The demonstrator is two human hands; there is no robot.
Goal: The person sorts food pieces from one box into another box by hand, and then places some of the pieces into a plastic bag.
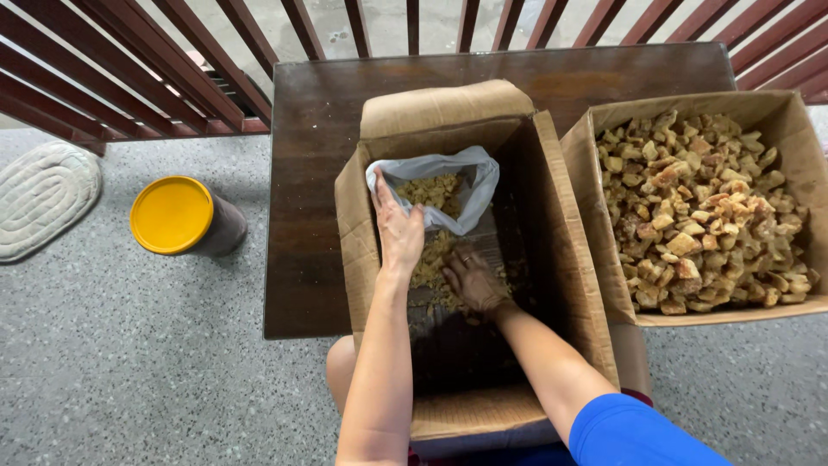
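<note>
**Both hands down in the open box, bag mouth just ahead of them**

From my head view I see the plastic bag (435, 185) lying toward the far end of the open cardboard box (358, 216), its mouth turned back toward me. My left hand (398, 229) is the nearer one: its fingers are closed on the left edge of the bag's rim and hold the mouth open. My right hand (473, 280) sits a little closer to me and to the right, palm down, fingers loosely spread on the loose crumbly pieces (431, 259) strewn on the box floor; it grips nothing that I can make out. The spilled pieces run in a short trail from the right hand up to the bag mouth, so the line from hand to bag goes straight away from me along the box's long axis.

The bag is thin, pale grey-white film, crumpled and soft, partly filled with the same small tan fragments. The box is plain brown corrugated card, flaps standing up, its inner floor dark and shaded. To the right, touching it, a second cardboard box (793, 112) is heaped with larger, knobbly, amber-to-cream chunks (699, 216). Both boxes rest on a dark wooden bench (302, 173). On the speckled floor to the left stands a dark container with a yellow lid (171, 214), beside a pale mat (39, 198).
</note>
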